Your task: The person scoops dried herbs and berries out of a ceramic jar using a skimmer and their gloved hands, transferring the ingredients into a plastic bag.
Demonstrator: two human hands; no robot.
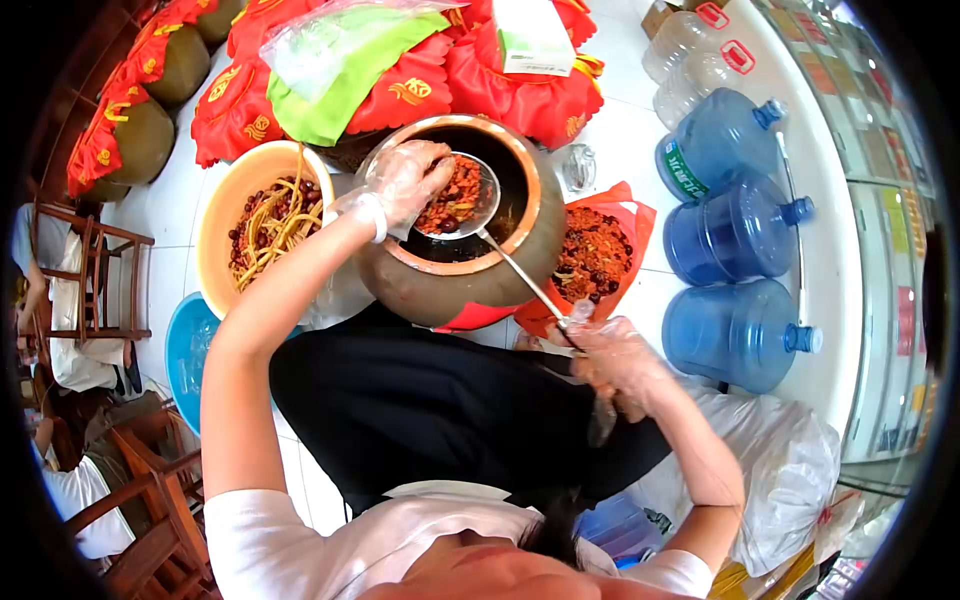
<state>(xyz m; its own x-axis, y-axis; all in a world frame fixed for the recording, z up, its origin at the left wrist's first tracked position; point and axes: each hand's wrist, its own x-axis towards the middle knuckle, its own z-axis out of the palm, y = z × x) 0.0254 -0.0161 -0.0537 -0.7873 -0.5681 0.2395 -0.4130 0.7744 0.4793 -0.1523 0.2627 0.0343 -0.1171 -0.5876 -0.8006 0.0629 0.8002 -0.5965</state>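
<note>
On the floor point(180, 215), the jar point(430, 292) stands midmost before the person, the ladle point(522, 272) lying across its mouth with chopped food point(460, 198) in the bowl. Left of the jar sits a tub point(209, 235), with a basin point(183, 365) nearer the person; just right is a bag point(643, 208), then three water jugs point(728, 335). Behind the jar are cloth-covered bundles point(510, 100), a carton point(533, 35) on top.

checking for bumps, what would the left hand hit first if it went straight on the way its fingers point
Most likely the red food in the ladle, right by the left hand, though depth is unclear from above.
</note>
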